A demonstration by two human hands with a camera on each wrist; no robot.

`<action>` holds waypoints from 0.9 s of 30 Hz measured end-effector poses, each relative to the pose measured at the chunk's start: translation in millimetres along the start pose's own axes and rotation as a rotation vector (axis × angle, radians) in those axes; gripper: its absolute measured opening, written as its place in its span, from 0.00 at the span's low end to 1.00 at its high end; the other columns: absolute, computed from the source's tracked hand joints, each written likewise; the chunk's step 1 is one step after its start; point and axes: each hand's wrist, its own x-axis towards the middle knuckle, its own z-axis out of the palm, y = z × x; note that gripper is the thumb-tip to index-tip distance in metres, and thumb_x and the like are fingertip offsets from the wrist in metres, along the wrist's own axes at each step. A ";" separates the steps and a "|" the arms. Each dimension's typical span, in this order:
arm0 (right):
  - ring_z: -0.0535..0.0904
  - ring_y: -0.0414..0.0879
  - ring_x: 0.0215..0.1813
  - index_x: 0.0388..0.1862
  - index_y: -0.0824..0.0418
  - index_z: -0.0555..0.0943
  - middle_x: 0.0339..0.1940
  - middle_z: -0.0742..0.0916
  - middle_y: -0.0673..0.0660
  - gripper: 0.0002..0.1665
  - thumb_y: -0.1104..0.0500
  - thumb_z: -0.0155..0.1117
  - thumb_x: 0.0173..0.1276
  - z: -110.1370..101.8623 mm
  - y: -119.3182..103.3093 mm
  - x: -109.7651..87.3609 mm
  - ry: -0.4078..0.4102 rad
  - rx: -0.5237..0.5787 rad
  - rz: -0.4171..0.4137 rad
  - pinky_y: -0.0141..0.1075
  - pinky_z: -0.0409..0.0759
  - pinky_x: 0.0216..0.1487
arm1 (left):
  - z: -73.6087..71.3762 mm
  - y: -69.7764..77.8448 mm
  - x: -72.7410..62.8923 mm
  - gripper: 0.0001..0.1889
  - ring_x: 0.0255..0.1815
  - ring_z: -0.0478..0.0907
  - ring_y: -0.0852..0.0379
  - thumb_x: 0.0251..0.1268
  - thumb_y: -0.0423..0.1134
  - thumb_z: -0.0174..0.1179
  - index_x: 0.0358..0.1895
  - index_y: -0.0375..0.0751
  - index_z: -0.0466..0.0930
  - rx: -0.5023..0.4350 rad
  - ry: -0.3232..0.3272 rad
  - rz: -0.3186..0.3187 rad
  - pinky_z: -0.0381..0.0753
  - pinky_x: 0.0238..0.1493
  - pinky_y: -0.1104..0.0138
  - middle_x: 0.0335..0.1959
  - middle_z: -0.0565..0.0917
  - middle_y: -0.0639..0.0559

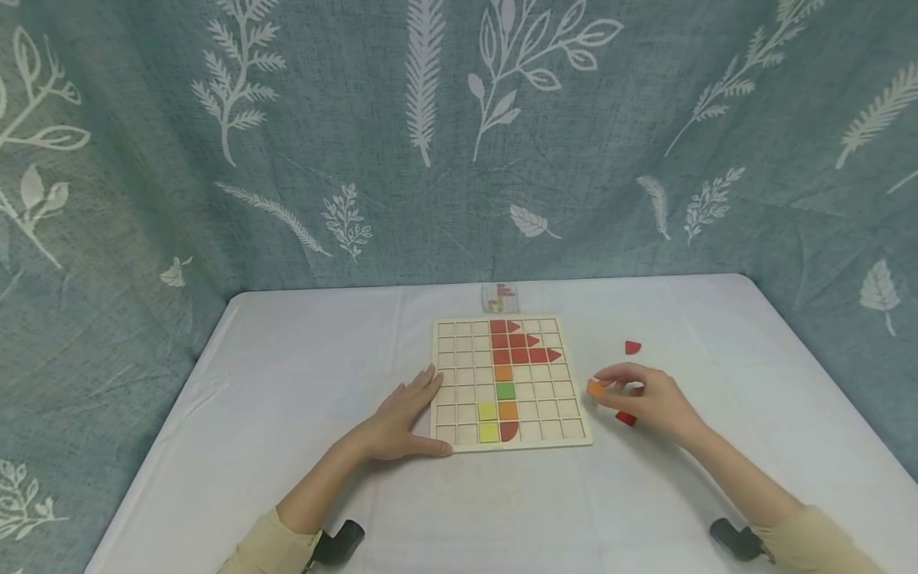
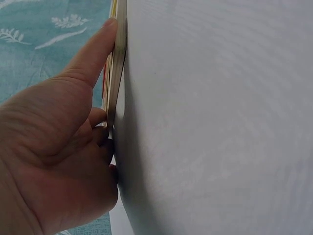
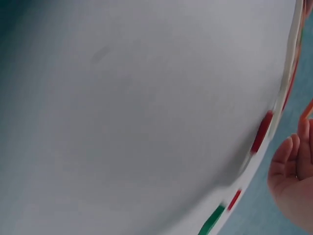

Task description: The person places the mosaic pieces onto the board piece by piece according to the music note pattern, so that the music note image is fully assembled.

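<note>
A wooden grid board (image 1: 547,389) lies on the table, with red, orange, green and yellow tiles set in its cells. My left hand (image 1: 397,422) rests along the board's left edge, fingers extended and thumb on the front left corner. Seen from the left wrist, the thumb (image 2: 95,56) lies against the board's side. Just right of the board, my right hand (image 1: 654,401) pinches an orange square tile (image 1: 595,388) between thumb and fingertips, above the table. An orange edge of that tile (image 3: 307,110) shows at the border of the right wrist view.
A small pattern card (image 1: 500,298) lies behind the board. To the right are a red quarter-round tile (image 1: 633,347) and another red tile (image 1: 626,418), partly under my right hand. A green tile (image 3: 212,219) appears in the right wrist view. A patterned curtain (image 1: 387,223) hangs behind.
</note>
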 end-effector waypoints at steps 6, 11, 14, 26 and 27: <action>0.77 0.48 0.46 0.48 0.54 0.85 0.45 0.86 0.49 0.19 0.50 0.74 0.59 25.6 -22.3 7.6 -0.051 0.089 -0.024 0.41 0.79 0.47 | -1.0 1.0 -0.4 0.58 0.79 0.39 0.44 0.50 0.58 0.71 0.77 0.33 0.48 0.000 -0.002 -0.002 0.37 0.77 0.50 0.79 0.44 0.39; 0.78 0.45 0.43 0.42 0.49 0.86 0.40 0.86 0.45 0.14 0.49 0.75 0.58 49.4 -45.4 13.7 -0.119 0.112 -0.055 0.39 0.79 0.45 | -1.9 2.6 -1.2 0.57 0.79 0.39 0.44 0.51 0.58 0.71 0.77 0.33 0.48 0.001 -0.006 0.000 0.37 0.77 0.50 0.79 0.44 0.39; 0.78 0.44 0.41 0.39 0.45 0.86 0.38 0.86 0.42 0.11 0.48 0.75 0.58 64.9 -58.5 17.9 -0.165 0.112 -0.093 0.38 0.80 0.41 | -2.6 3.3 -1.9 0.57 0.79 0.39 0.43 0.51 0.58 0.71 0.77 0.33 0.48 0.000 -0.010 0.000 0.37 0.77 0.49 0.79 0.44 0.39; 0.75 0.37 0.40 0.35 0.49 0.87 0.35 0.85 0.37 0.05 0.52 0.74 0.61 109.8 -91.0 41.8 -0.249 -0.069 -0.456 0.36 0.76 0.46 | -4.6 2.4 -2.7 0.56 0.79 0.38 0.43 0.54 0.57 0.70 0.77 0.33 0.46 -0.010 -0.038 0.015 0.36 0.76 0.48 0.79 0.43 0.39; 0.76 0.37 0.41 0.35 0.50 0.88 0.35 0.85 0.38 0.04 0.53 0.74 0.61 111.5 -92.2 43.2 -0.257 -0.069 -0.469 0.36 0.76 0.47 | -4.8 2.6 -2.8 0.56 0.79 0.38 0.42 0.54 0.57 0.70 0.77 0.33 0.46 -0.010 -0.039 0.017 0.36 0.76 0.48 0.79 0.43 0.38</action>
